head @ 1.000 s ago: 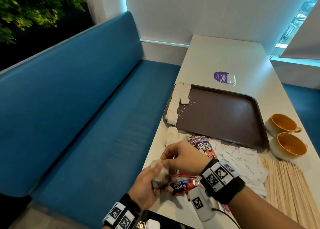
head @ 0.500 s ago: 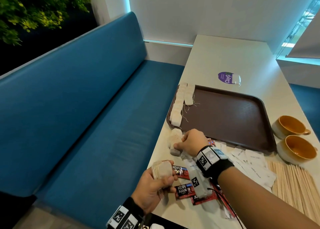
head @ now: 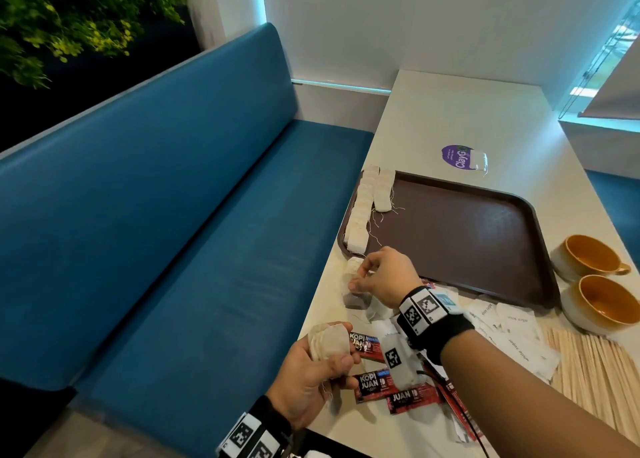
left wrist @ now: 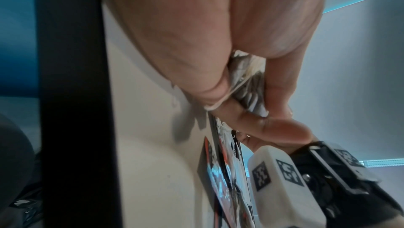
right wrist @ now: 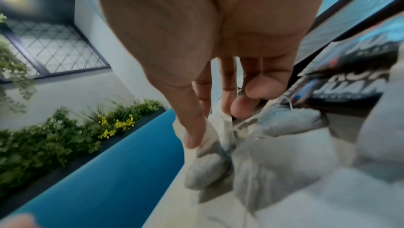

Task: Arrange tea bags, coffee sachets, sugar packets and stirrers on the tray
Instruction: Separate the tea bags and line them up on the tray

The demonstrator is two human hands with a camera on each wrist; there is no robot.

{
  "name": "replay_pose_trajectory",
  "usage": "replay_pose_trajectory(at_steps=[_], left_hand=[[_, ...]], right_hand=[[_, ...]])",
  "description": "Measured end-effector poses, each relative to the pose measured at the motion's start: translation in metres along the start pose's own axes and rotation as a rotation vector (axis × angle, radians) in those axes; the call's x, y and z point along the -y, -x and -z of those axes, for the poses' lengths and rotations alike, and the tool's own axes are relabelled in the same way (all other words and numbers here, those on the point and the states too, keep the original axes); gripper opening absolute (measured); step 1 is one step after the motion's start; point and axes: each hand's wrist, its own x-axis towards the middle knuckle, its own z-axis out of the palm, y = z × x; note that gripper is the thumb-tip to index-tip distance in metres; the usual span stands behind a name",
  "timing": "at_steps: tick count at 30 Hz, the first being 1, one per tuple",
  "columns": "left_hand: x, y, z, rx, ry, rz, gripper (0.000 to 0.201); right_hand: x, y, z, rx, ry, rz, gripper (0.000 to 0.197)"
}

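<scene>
From the head view, the dark brown rectangular plastic tray (head: pixel 460 236) lies on the pale cream counter (head: pixel 460 111), and two overlapping rows of white paper tea bags (head: pixel 367 208) run along its left edge, which I take to leave the bare rest for the other kinds. The left hand (head: pixel 311 378) sits at the counter's near edge with its fingers curled round a small stack of beige tea bags (head: pixel 329 341), probably gathered so that several go over in one trip. The right hand (head: pixel 384 277) reaches into the loose heap of pale tea bags (head: pixel 355 293) just short of the tray's near left corner. Red and black coffee sachets (head: pixel 372 385) lie scattered under that wrist, white paper sugar packets (head: pixel 512 329) lie to the right, and pale wooden stirrers (head: pixel 595 371) lie bundled beyond them, all off the tray. Two orange-lined ceramic cups (head: pixel 588 284) stand beside the tray's right end.

In the left wrist view the thumb and fingers (left wrist: pixel 282 69) are clamped on the stacked bags, with a white string (left wrist: pixel 220 97) looped over a finger (a likely snag when letting go).

In the right wrist view the thumb and forefinger pinch the top fold of one grey-white bag (right wrist: pixel 210 159), the little and ring fingers tucked in, while the other bags lie slumped beside it on the counter.
</scene>
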Motion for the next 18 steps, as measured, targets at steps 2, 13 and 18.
replay_pose_trajectory(at_steps=[2, 13, 18], left_hand=[[-0.001, 0.001, -0.001, -0.009, -0.003, 0.001, 0.057], [-0.008, 0.006, -0.011, -0.079, -0.019, 0.029, 0.045], [-0.008, 0.004, -0.012, -0.119, 0.046, 0.037, 0.041]], right_hand=[[0.003, -0.002, -0.005, -0.005, 0.059, 0.002, 0.023], [-0.016, 0.016, 0.002, -0.047, -0.305, 0.028, 0.044], [-0.013, 0.05, 0.028, 0.08, -0.501, 0.085, 0.044]])
